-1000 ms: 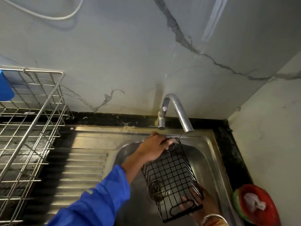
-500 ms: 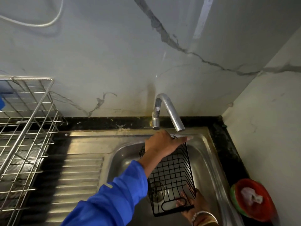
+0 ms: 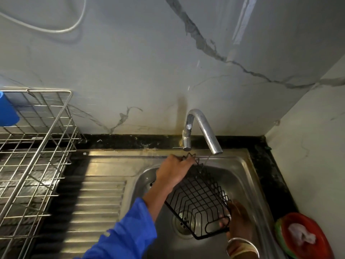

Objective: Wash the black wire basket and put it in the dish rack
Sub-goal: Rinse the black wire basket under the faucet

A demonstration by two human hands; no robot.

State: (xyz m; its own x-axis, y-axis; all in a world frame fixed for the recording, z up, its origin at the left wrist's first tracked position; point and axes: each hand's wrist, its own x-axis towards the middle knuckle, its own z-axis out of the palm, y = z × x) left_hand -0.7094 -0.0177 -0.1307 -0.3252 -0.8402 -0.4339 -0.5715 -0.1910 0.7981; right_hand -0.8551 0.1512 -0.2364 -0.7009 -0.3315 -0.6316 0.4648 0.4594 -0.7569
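The left hand (image 3: pixel 174 169) grips the far end of the one black wire basket (image 3: pixel 199 199). The right hand (image 3: pixel 239 223) holds its near end, fingers curled on the wire. The basket is tilted over the single sink (image 3: pixel 242 176), under one faucet (image 3: pixel 203 128). One dish rack (image 3: pixel 37 146) stands to the left with one blue cup (image 3: pixel 7 109) in it. One red bowl (image 3: pixel 321 232) sits on the right.
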